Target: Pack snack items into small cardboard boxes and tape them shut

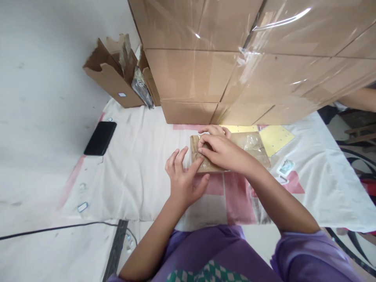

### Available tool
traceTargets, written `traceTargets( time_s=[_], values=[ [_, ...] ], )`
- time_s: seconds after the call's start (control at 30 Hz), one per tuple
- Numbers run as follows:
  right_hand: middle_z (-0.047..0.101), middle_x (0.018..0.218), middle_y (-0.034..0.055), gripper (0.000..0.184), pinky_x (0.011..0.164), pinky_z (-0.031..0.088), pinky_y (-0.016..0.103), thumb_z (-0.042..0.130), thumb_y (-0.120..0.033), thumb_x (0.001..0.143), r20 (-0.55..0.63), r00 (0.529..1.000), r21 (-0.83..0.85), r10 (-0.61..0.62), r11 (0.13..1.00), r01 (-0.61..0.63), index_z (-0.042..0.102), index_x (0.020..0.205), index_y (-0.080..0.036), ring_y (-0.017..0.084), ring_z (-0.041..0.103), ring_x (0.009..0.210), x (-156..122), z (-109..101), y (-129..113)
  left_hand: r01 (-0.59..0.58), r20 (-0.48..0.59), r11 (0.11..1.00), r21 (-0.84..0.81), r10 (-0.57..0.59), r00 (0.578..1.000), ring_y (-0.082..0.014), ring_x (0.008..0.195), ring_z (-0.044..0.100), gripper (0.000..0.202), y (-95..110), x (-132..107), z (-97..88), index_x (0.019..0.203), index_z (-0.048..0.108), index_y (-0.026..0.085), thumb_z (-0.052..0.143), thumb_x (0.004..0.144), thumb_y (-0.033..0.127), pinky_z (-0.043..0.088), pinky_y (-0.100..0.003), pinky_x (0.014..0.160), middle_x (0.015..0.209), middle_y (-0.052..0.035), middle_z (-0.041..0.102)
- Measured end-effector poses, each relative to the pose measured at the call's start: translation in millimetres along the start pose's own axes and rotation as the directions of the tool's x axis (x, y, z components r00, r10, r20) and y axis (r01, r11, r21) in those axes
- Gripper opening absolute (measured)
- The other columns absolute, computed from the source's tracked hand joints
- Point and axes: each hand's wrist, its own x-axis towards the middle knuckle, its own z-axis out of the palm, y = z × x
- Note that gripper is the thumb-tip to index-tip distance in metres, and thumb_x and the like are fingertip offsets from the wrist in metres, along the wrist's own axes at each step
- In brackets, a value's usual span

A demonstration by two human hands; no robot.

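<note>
A flat brown package (pixel 244 145) with clear tape or plastic over it lies on the cloth in front of me. My left hand (pixel 182 181) is at its near left corner, fingers spread, the index fingertip at the package's edge. My right hand (pixel 221 150) rests over the left half of the package. Its thumb and index finger come together in a pinch on the top, near the left end. Whatever is between those fingertips is too small or hidden to make out. The right forearm and hand cover part of the package.
A tall stack of plastic-wrapped cartons (pixel 194 74) stands just behind the package. An opened cardboard box (pixel 117 84) is at the back left, a black phone (pixel 100 138) at the left. Yellow paper (pixel 276 139) lies right. Another person's arm (pixel 360 98) shows at the far right.
</note>
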Motion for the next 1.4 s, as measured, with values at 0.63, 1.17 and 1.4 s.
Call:
traceTargets(
  time_s=[0.63, 1.17, 1.4],
  values=[
    [0.061, 0.123, 0.0162, 0.013, 0.104, 0.035, 0.051, 0.054, -0.025, 0.102, -0.114, 0.992, -0.199, 0.052, 0.977, -0.074, 0.055, 0.111, -0.016, 0.033, 0.051, 0.116, -7.9, -2.4, -9.3, -0.15, -0.01, 0.988, 0.018, 0.15, 0.989, -0.0411, 0.142, 0.042, 0.049, -12.7, -5.5, -0.8, 0.134, 0.062, 0.023, 0.073, 0.086, 0.028, 0.036, -0.06, 0.116, 0.153, -0.0184, 0.048],
    [-0.003, 0.178, 0.0031, 0.115, 0.128, 0.027, 0.06, 0.072, -0.061, 0.089, -0.293, 0.945, 0.632, 0.143, 0.771, 0.079, -0.012, 0.165, -0.043, 0.033, 0.009, 0.164, -131.4, 21.8, 135.8, -0.472, 0.408, 0.88, -0.041, 0.446, 0.796, -0.0391, 0.135, 0.05, 0.062, -32.6, 52.0, -46.0, 0.142, 0.054, 0.026, 0.075, 0.083, 0.023, 0.043, -0.059, 0.108, 0.136, -0.0109, 0.07],
    [0.01, 0.177, 0.0057, 0.125, 0.13, 0.027, 0.049, 0.086, -0.057, 0.079, -0.432, 0.897, 0.544, 0.096, 0.821, 0.174, 0.001, 0.169, -0.039, 0.034, 0.019, 0.162, -124.9, 42.8, 147.1, -0.418, 0.364, 0.906, -0.073, 0.415, 0.834, -0.0327, 0.129, 0.053, 0.059, -31.0, 43.3, -36.9, 0.142, 0.056, 0.027, 0.069, 0.085, 0.021, 0.044, -0.054, 0.109, 0.136, -0.0072, 0.071]
  ],
)
